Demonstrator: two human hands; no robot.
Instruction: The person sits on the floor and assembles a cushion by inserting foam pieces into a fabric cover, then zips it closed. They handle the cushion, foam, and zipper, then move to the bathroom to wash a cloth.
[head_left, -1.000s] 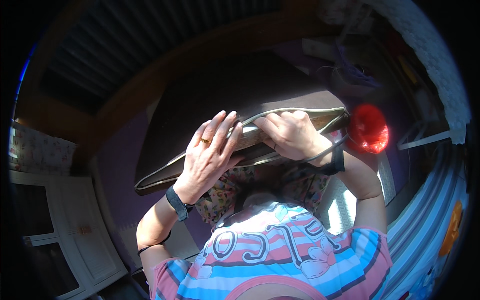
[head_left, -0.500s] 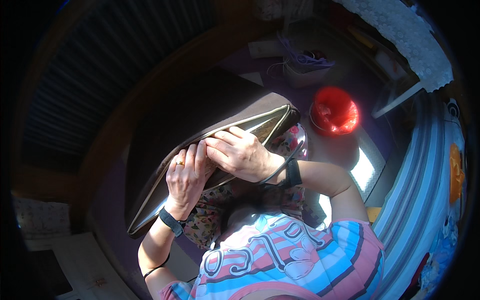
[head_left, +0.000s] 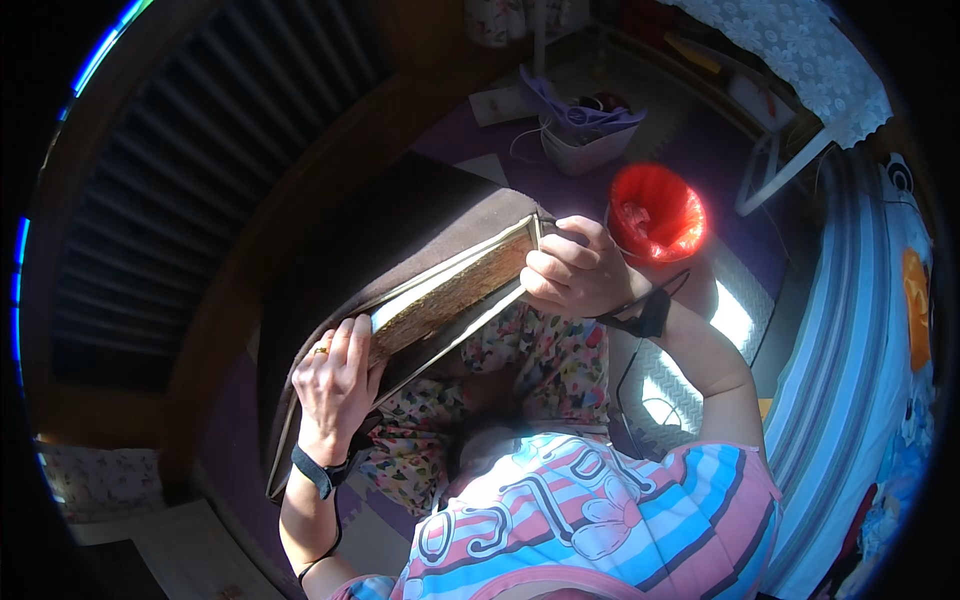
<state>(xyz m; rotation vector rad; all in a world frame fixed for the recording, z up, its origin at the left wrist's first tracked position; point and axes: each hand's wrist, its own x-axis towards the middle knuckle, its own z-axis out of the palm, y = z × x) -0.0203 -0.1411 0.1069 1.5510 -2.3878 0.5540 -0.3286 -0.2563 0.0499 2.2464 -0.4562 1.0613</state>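
Half-curled left hand (head_left: 335, 385) (rim) and right hand (head_left: 580, 270) (corner) grip the brown cover (head_left: 440, 235), seemingly straightening it; even tension needed.

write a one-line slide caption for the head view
Left hand and right hand hold the open edge of a dark brown cover, a red bin beyond.

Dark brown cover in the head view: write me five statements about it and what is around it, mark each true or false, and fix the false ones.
1. The left hand is on the dark brown cover. True.
2. The opening is fully closed. False: it gapes, showing a brown layer inside.
3. The right hand is at the end of the opening nearer the red bin. True.
4. The red bin stands left of the dark brown cover. False: it stands to the right.
5. A ring is on the left hand. True.
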